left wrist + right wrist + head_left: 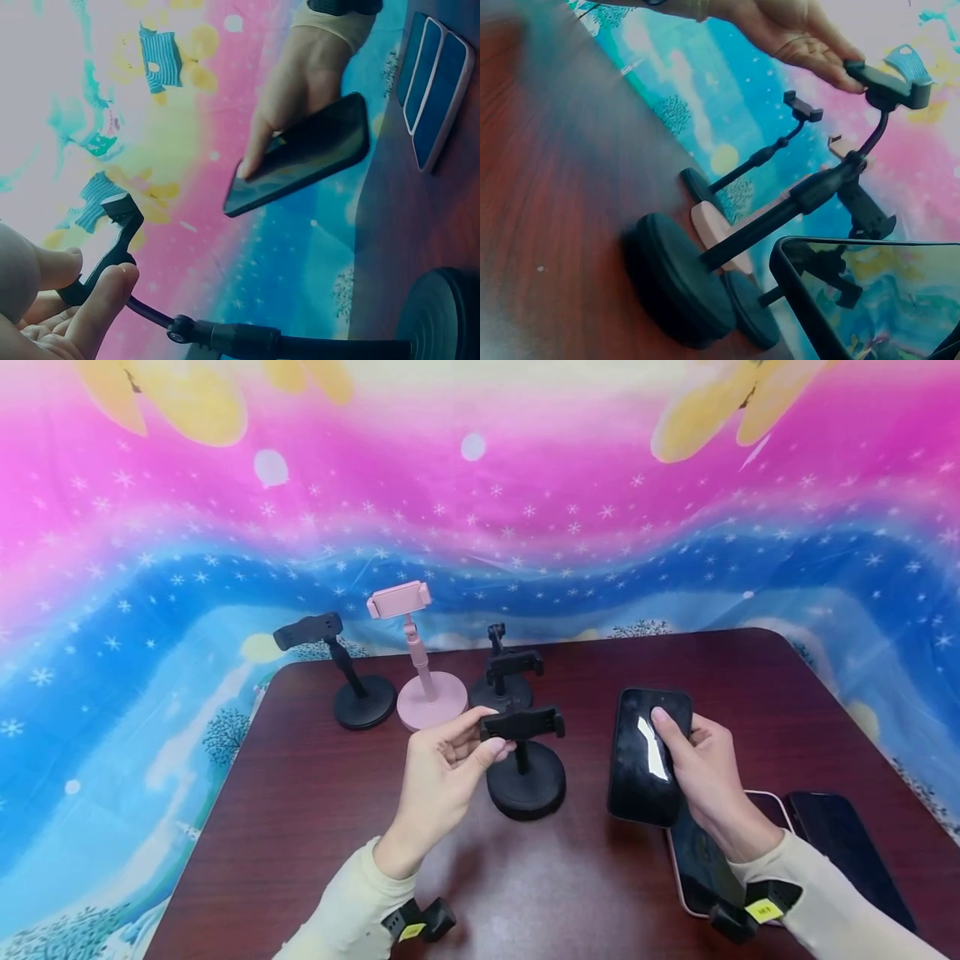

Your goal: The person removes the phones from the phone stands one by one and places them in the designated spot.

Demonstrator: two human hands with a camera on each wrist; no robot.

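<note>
Between thumb and fingers, my left hand (442, 777) pinches the left end of the clamp on a black phone stand (527, 781). The stand's round base rests on the table. My right hand (708, 768) holds a black smartphone (637, 760) up to the right of that stand, thumb on its glossy screen. A gap separates the phone from the clamp. In the left wrist view, the smartphone (307, 150) appears tilted, and the clamp (112, 247) has nothing in it. The right wrist view shows the stand's base (679, 281) and a corner of the phone (787, 255).
Behind stand a black phone stand (363, 702), a pink phone stand (431, 697) and another black stand (498, 689). Under and beside my right forearm lie a light-rimmed phone (701, 860) and a dark phone (847, 852). A patterned cloth (480, 527) hangs behind the table (300, 860).
</note>
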